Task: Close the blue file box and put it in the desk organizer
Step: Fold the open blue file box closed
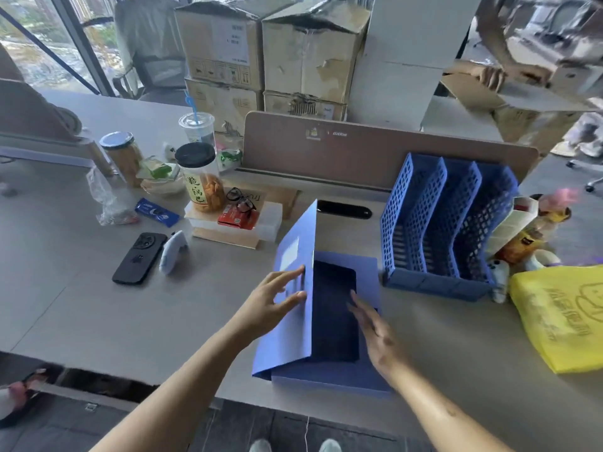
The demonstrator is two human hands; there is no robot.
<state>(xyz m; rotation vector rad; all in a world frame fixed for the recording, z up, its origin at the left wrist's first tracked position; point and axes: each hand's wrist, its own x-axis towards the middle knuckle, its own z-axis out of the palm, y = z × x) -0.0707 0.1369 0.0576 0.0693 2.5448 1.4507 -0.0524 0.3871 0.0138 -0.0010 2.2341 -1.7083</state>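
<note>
The blue file box (329,375) lies flat near the desk's front edge, its dark inside showing. Its lid (295,256) stands raised on the left, tilted over the box. My left hand (277,300) presses flat against the lid's outer face, fingers spread. My right hand (375,331) rests with straight fingers on the box's right side, over the dark interior. The blue mesh desk organizer (447,223) with three upright slots stands just right of and behind the box, its slots showing nothing in them.
Left of the box lie a black phone (138,257) and a small white controller (171,251). Jars, a cup, glasses and snack boxes crowd the back left. A yellow bag (561,314) sits at the right. A brown divider (375,151) backs the desk; another person works beyond it.
</note>
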